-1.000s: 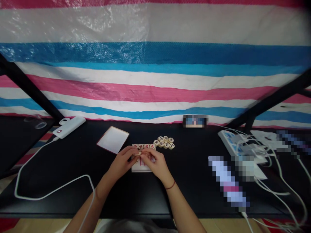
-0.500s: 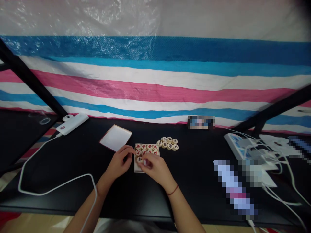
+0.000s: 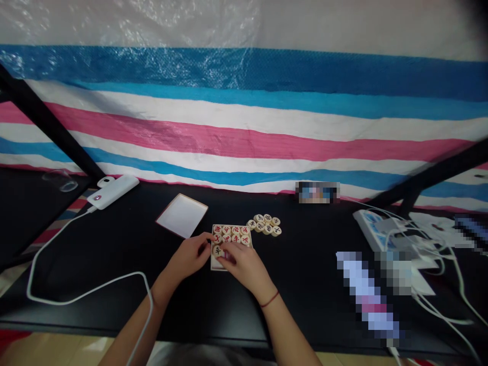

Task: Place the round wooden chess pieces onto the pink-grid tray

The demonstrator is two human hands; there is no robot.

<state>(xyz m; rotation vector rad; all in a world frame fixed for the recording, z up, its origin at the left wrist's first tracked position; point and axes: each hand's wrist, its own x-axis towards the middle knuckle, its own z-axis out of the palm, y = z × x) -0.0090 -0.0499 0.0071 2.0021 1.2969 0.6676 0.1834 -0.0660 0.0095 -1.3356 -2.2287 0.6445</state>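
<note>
A small open box holds rows of round cream xiangqi pieces with red characters. At the box's left side, in a lower row, lies a xiangqi piece with a black character. The thumb and fingers of my right hand are closed on that piece from the right, and the hand covers part of the box. My left hand rests by the box's left edge, thumb and forefinger apart, fingertips at the rim. Several black-character pieces sit in a cluster just right of the box.
Behind my left hand lies the box lid, inside up. A white power bank with a white cable is at the left, the cable crossing my left forearm. A power strip with tangled cables stands at the right. A striped sheet hangs behind.
My right hand has brought the black-character piece slightly left and down into the box's left side. My left hand has shifted slightly at the rim. The view has moved a little.
</note>
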